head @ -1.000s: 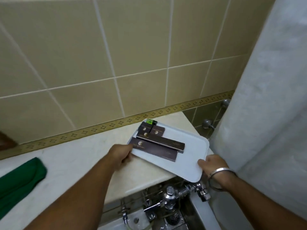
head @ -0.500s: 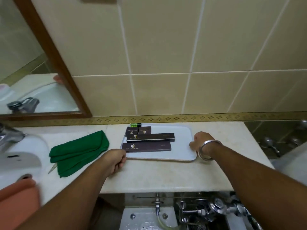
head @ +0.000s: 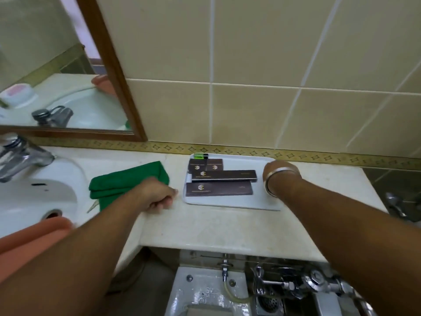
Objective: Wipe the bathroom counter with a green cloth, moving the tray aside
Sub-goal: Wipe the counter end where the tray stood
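Note:
A white tray [head: 227,202] lies flat on the beige counter [head: 216,229], close to the back wall. It carries several dark brown boxes [head: 218,189] and a small green item [head: 200,155]. A folded green cloth [head: 123,181] lies on the counter to the left of the tray, beside the sink. My left hand [head: 157,195] sits between cloth and tray with its fingers curled and nothing in it, a small gap from the tray's left rim. My right hand [head: 279,171], with a metal bangle on the wrist, is on the tray's right rim; its fingers are hidden.
A white sink [head: 34,195] with a chrome tap [head: 20,156] is at the left, with an orange cloth [head: 29,238] over its front. A wood-framed mirror [head: 109,65] hangs above. Below the counter's front edge are chrome pipes and valves [head: 296,283].
The tray moved left from the counter's right end and now lies near the cloth. My left hand has come off its left rim. The view swung left.

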`<move>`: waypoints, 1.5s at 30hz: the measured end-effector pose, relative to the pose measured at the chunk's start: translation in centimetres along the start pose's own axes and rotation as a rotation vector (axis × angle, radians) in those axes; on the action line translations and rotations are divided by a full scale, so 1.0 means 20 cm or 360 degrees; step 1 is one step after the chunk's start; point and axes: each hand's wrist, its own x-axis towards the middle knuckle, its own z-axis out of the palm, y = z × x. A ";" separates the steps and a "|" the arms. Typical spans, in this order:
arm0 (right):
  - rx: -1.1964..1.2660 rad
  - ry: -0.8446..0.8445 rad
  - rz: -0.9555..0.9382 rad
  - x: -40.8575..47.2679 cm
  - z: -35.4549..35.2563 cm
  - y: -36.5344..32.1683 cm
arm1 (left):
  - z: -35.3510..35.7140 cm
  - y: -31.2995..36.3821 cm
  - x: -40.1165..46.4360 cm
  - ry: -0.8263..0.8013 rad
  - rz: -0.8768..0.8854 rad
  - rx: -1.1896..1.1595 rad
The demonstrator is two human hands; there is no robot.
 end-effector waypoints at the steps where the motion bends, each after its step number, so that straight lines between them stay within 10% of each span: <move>1: -0.0091 0.0094 -0.0070 -0.02 -0.07 -0.05 | -0.08 -0.01 0.01 0.0232 0.0069 0.0108; 5: 0.0004 0.0543 -0.0752 -0.08 -0.27 -0.44 | -0.38 -0.11 0.07 0.0956 0.0157 0.0757; 8: 0.0151 0.0500 -0.1277 -0.12 -0.31 -0.85 | -0.53 -0.25 0.15 0.0700 0.0195 0.0990; 12: -0.0123 0.0159 -0.1270 -0.08 -0.19 -1.18 | -0.50 -0.37 0.26 0.0501 0.0402 0.1334; 18: -0.0345 0.0278 -0.1223 0.04 -0.14 -1.47 | -0.53 -0.54 0.37 0.0723 0.0634 0.1051; 22: 0.0025 0.0160 -0.1317 -0.03 -0.15 -1.58 | -0.70 -0.79 0.32 0.0415 0.0632 0.0299; 29: 0.2126 -0.0607 -0.0826 -0.30 -0.24 -1.21 | -1.05 -0.74 0.05 -0.0185 0.0772 -0.0727; 43: 0.2961 0.0070 0.0504 -0.63 0.25 0.53 | 0.46 0.73 -0.25 -0.0607 0.1103 -0.0632; 45: 0.2585 0.0208 0.0676 -0.62 0.31 0.74 | 0.61 1.01 -0.31 -0.0526 0.1134 -0.0835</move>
